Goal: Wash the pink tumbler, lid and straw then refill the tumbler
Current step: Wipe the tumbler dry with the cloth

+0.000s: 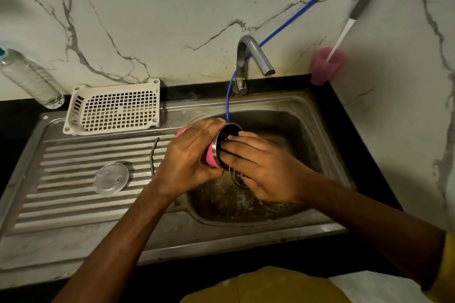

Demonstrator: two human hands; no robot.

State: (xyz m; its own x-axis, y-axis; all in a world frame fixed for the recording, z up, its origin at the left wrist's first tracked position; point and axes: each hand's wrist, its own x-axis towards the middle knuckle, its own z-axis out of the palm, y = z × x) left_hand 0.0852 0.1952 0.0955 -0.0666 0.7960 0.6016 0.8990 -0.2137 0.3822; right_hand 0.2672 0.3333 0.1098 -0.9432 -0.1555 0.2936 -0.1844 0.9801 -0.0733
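My left hand [192,155] grips the pink tumbler [211,160] around its body and holds it on its side over the sink basin [283,130], steel rim facing right. The fingers of my right hand [256,167] reach straight into the tumbler's mouth; the fingertips are hidden inside. Most of the pink body is covered by my left hand. The clear lid [111,178] lies flat on the ribbed drainboard [61,192]. The bent metal straw [154,155] lies on the drainboard just left of my left hand.
A grey tap [253,56] stands behind the basin, and a blue hose [290,21] runs from the wall down into the sink. A white perforated basket [115,108] leans at the drainboard's back. A clear plastic bottle [29,79] stands far left. A pink cup with a brush [325,66] sits at right.
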